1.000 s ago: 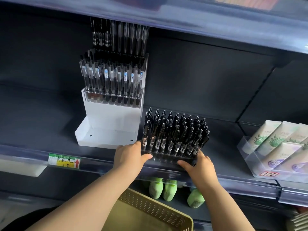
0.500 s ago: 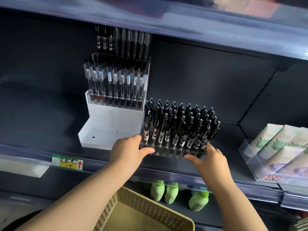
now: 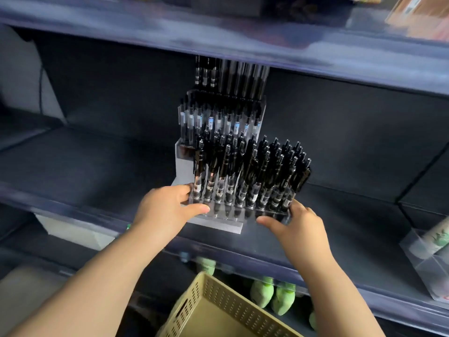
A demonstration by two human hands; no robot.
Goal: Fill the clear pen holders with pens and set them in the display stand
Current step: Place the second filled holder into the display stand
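A clear pen holder [image 3: 245, 211] packed with several black pens [image 3: 255, 171] hangs lifted in front of the white display stand [image 3: 213, 226], partly over its lowest step. My left hand [image 3: 165, 210] grips the holder's left end. My right hand [image 3: 301, 227] grips its right end. Two more filled holders sit in the stand behind: the middle row [image 3: 218, 122] with blue-labelled pens and the top row [image 3: 230, 74] under the upper shelf. The stand's lower step is mostly hidden by the held holder.
The dark shelf board [image 3: 97, 161] runs left and right of the stand. The upper shelf edge [image 3: 218, 40] is close above the top pens. A clear bin with tubes [image 3: 435, 251] stands at the right. A beige perforated basket [image 3: 218, 310] and green bottles [image 3: 272, 295] lie below.
Both hands lifted the filled holder off the shelf and carried it left, from beside the stand to in front of its lowest step. The camera has moved closer.
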